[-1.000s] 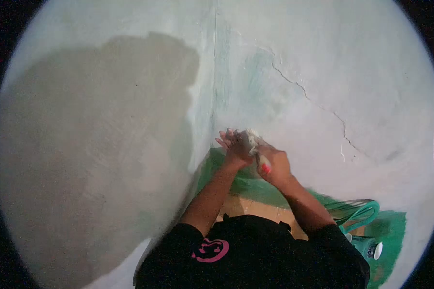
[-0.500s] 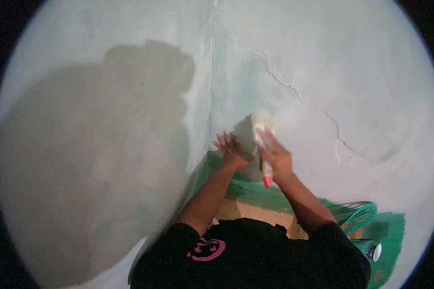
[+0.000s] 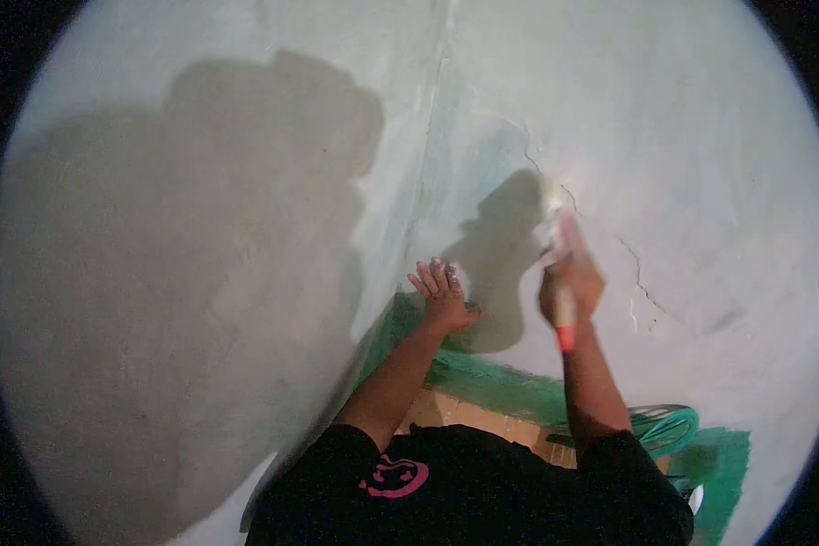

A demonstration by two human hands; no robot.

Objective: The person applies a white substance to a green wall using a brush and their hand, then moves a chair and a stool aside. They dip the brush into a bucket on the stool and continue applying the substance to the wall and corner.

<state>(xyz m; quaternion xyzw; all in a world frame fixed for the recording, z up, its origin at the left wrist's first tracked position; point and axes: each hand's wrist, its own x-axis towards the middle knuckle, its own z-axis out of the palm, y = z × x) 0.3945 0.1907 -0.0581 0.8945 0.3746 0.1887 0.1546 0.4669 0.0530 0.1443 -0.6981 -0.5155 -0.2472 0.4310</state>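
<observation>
Has swung the brush (image 3: 565, 314) up and rightward to the crack (image 3: 640, 273), away from the left hand (image 3: 441, 296). Grips its handle in the closed right hand (image 3: 581, 280), with bristles (image 3: 553, 196) up, seemingly to reach the wall (image 3: 701, 182), and holds the left apart, open and spread near the corner (image 3: 439, 82), perhaps for balance.

No lettering, label, brand or number can be read. Below the right hand's (image 3: 573, 287) grip on the brush (image 3: 565, 314), and to its left, a pink face-like print (image 3: 397, 478) stands on the black shirt (image 3: 519, 491).
</observation>
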